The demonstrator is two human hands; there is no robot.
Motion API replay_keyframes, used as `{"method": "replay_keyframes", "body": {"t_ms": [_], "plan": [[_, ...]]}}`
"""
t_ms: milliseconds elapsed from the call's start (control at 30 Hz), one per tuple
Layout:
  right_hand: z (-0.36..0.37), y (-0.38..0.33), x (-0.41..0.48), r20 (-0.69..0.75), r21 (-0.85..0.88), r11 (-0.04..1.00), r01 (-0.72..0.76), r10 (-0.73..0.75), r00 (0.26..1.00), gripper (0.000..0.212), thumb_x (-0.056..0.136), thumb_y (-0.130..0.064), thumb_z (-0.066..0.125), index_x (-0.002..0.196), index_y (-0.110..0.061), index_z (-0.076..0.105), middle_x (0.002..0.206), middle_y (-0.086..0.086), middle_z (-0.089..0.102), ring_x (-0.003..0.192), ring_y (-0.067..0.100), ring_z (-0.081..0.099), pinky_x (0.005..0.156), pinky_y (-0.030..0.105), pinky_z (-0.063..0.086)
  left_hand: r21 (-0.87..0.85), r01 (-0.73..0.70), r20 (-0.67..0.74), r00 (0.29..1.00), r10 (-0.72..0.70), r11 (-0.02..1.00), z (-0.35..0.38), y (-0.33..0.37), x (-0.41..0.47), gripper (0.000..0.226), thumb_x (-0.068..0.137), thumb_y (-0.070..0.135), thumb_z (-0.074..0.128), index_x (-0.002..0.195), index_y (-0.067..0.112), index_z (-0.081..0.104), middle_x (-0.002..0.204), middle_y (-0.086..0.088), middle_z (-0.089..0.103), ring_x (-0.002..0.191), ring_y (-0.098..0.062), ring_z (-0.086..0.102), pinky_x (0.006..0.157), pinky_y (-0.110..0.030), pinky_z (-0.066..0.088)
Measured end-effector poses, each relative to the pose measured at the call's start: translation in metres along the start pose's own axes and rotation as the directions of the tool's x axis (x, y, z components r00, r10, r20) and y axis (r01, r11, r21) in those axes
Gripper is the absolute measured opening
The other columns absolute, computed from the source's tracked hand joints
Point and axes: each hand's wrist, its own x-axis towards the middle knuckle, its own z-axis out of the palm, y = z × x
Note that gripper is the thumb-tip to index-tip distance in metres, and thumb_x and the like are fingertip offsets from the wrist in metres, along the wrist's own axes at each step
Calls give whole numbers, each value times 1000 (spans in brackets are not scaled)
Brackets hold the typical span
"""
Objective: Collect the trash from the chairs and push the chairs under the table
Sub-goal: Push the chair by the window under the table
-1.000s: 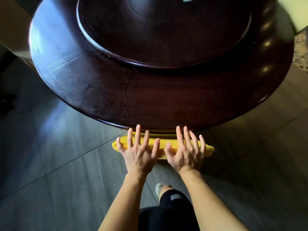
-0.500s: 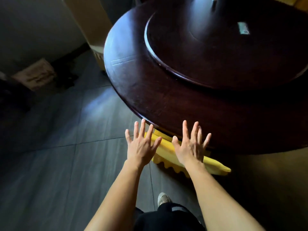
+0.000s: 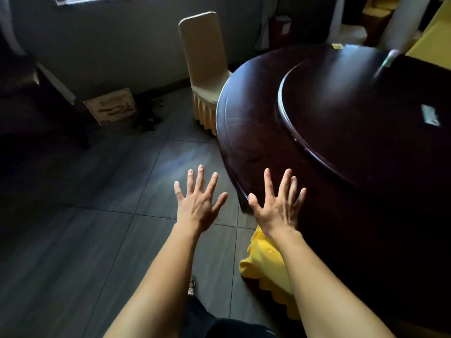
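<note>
Down at the lower right, the yellow-covered chair [image 3: 268,274] sits tucked beneath the rim of the round dark tabletop [image 3: 256,132], with only its scalloped yellow skirt showing past the right forearm. Both hands hang in the air above it, touching nothing. The left hand [image 3: 197,203] is held palm down over the grey floor tiles [image 3: 97,240], its fingers fanned wide. The right hand [image 3: 278,208] is just as splayed, held over the near edge of the tabletop, empty like the other.

On the tabletop a raised dark turntable [image 3: 366,118] takes up most of the surface, and a small pale scrap [image 3: 430,115] lies on it toward the right; what it is cannot be told. At the far side of the tabletop stands a second chair [image 3: 205,52] in a beige cover, its seat partly under the rim and its tall back upright. Beyond it, a framed sign [image 3: 109,106] leans against the base of the grey wall [image 3: 109,40], tilted, with some dark debris on the floor just beside it.
</note>
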Motion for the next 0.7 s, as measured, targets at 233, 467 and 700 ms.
{"method": "replay_keyframes", "body": {"t_ms": [233,467,700], "plan": [[14,-107,96,-15,-26,997,70,-70,997,87,84,-74,18,161,-38,0,171,13,-11,155,45,-5,120,64,-9,-43,54,-36,998,-55,998,-45,-95,102,72,99,71,12,161,40,-7,169,-4,-24,156,-31,-20,121,-66,-6],[31,-207,184,-33,3,996,94,-94,995,84,86,-78,13,160,-42,-4,171,11,-14,154,46,-9,120,63,-12,-51,86,-37,995,-88,995,-82,-177,187,72,98,72,13,160,42,-10,168,-2,-28,155,-30,-24,120,-65,-8],[56,-263,266,-12,-3,991,132,-132,991,82,83,-83,6,154,-48,-17,170,11,-17,154,46,-11,119,61,-13,-36,97,-14,995,-98,995,-97,-226,274,72,99,71,10,160,42,-13,167,-2,-30,155,-31,-25,121,-66,-8]]}}
